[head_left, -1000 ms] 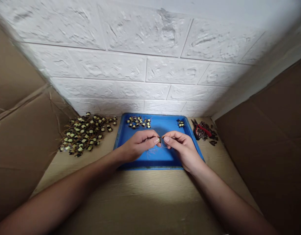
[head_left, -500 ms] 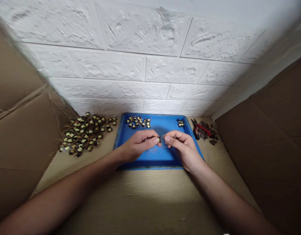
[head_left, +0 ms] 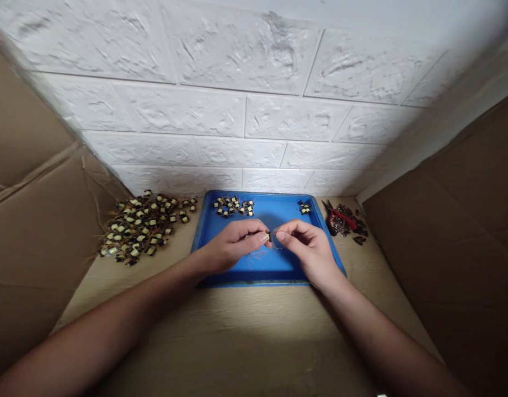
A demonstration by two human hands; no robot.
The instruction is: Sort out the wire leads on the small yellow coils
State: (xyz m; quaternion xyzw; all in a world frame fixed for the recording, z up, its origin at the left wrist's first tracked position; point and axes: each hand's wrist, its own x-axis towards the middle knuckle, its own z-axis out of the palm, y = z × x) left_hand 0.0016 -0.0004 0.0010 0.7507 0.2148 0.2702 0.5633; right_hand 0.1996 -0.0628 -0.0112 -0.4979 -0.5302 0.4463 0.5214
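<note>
Over the blue tray (head_left: 274, 275), my left hand (head_left: 239, 242) pinches a small black-and-yellow coil part (head_left: 269, 236) between thumb and forefinger. Thin copper-coloured wires stick out of that part toward the right. My right hand (head_left: 305, 242) has its thumb and forefinger closed on the wires (head_left: 277, 229), close beside the part. Similar coil parts (head_left: 233, 206) lie in the tray's back left, and a smaller group (head_left: 304, 208) lies at its back right. Loose wire bits (head_left: 256, 257) rest on the tray below my left hand.
A large heap of coil parts (head_left: 142, 223) covers the table left of the tray. Red-handled pliers (head_left: 340, 216) lie at the right on small dark pieces (head_left: 360, 231). Cardboard panels (head_left: 38, 220) stand on both sides, with a white brick-patterned wall (head_left: 212, 110) behind.
My right thumb and fingertips have shifted slightly at the wires. My left hand and the part in it have hardly moved.
</note>
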